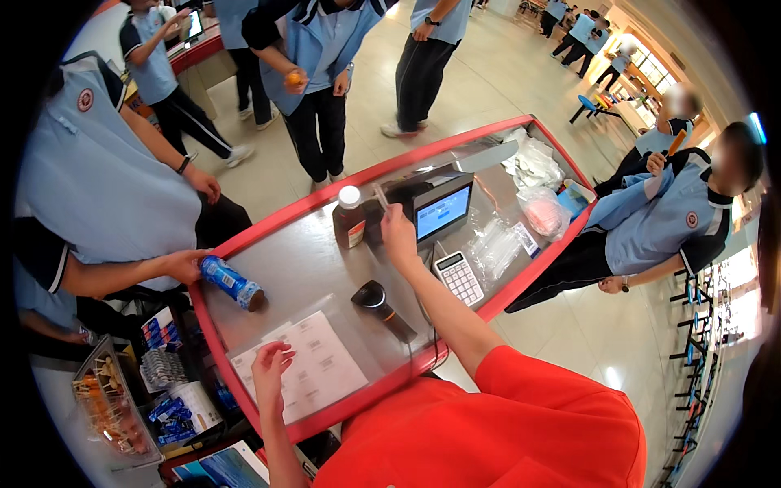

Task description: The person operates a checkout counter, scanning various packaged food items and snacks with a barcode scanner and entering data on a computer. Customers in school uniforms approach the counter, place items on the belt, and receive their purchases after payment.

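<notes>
My right hand [399, 235] reaches over the metal counter and grips a slim translucent stick [381, 197], perhaps a wrapped straw. Close by on its left stands a dark brown bottle [349, 219] with a white cap; to its right is a small lit display terminal [443, 210]. My left hand [271, 369] hovers, fingers apart and holding nothing, over a sheet printed with several codes [317, 360]. Between my arms lies a black handheld barcode scanner [383, 311] with its cable. A white calculator [459, 277] rests beside my right forearm. At the left edge another person's hand [183, 266] holds a blue-labelled bottle [232, 282] tilted onto the counter.
The counter has a raised red rim [390, 160]. Wrapped clear straws [495, 247], plastic bags [534, 161] and a bagged pink item [543, 212] occupy its right end. Lower left, a tray of skewered snacks [113, 409] stands beside blue packets [174, 421]. Several people in light-blue shirts surround the counter.
</notes>
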### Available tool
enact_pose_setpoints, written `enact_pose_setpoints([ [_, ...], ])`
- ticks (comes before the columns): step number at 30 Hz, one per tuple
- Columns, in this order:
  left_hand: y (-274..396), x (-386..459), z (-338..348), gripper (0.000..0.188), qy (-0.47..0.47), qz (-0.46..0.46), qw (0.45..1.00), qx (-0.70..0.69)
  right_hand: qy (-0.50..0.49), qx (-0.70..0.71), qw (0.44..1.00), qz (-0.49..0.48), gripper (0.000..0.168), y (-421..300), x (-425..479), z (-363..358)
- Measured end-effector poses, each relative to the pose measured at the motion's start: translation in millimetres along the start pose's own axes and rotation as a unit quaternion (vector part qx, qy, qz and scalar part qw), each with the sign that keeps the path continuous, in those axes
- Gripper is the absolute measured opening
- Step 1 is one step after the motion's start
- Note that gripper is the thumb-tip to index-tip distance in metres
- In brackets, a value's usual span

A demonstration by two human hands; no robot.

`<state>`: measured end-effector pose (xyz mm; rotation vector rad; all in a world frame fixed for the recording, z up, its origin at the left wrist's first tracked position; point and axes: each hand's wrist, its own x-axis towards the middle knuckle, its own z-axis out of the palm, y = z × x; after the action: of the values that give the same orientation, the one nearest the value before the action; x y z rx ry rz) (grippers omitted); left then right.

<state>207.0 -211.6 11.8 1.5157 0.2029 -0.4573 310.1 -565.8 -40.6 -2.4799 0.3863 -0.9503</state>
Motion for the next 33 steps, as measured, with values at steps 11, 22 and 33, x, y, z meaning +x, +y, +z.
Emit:
enact_pose_setpoints([
  [11,-20.4,9.3,-50.2,0.021,0.053,-0.004,0.999,0.006,-0.180,-0.230,0.952,0.091,0.010,39.4,-2.8,52.4],
  [22,-38.9,185.8,-59.6,0.082,0.292,-0.003,0.942,0.167,-0.153,-0.041,0.984,-0.082,0.029,-16.4,-33.8,-24.7],
  [33,-36.2,164.2,-62.1,0.067,0.249,-0.018,0.960,0.129,-0.408,0.046,0.881,0.233,0.029,-44.3,-138.6,-33.3],
])
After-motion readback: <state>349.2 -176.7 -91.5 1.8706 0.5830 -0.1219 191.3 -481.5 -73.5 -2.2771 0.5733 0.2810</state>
